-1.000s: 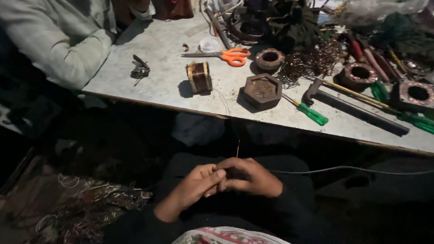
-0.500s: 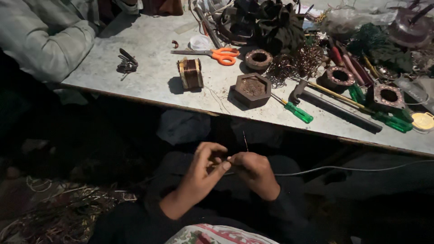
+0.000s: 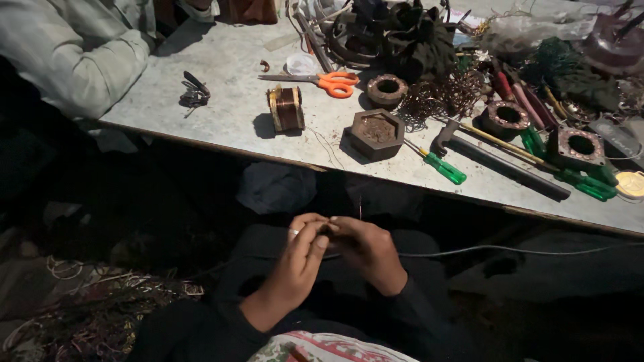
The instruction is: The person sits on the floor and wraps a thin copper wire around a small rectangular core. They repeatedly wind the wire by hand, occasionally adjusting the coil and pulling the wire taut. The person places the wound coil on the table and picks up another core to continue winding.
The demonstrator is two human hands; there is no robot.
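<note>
Head view, item by item. What have the hands got?

— Left hand (image 3: 295, 261) and right hand (image 3: 365, 249) meet over the dark lap, below the table edge, fingertips pinched together on a thin grey wire (image 3: 496, 249) that runs off to the right. A short fine strand (image 3: 360, 206) stands up just above the pinch.

— And holders on the pale worn table (image 3: 221, 114)?

— One dark hexagonal metal housing (image 3: 376, 133), open on top, brownish residue inside. One round rusty ring (image 3: 387, 88), hollow. Two square rusty blocks with round bores, one (image 3: 506, 118) by a tangle of copper wire (image 3: 439, 98), one (image 3: 581, 146) further right; I cannot tell what is in their bores.

— Loose stock?

— Copper-wound coil (image 3: 286, 108), orange-handled scissors (image 3: 322, 82), green-handled screwdriver (image 3: 437, 163), hammer (image 3: 500, 161). Another person's pale sleeve (image 3: 74, 53) rests at the far left corner.
</note>
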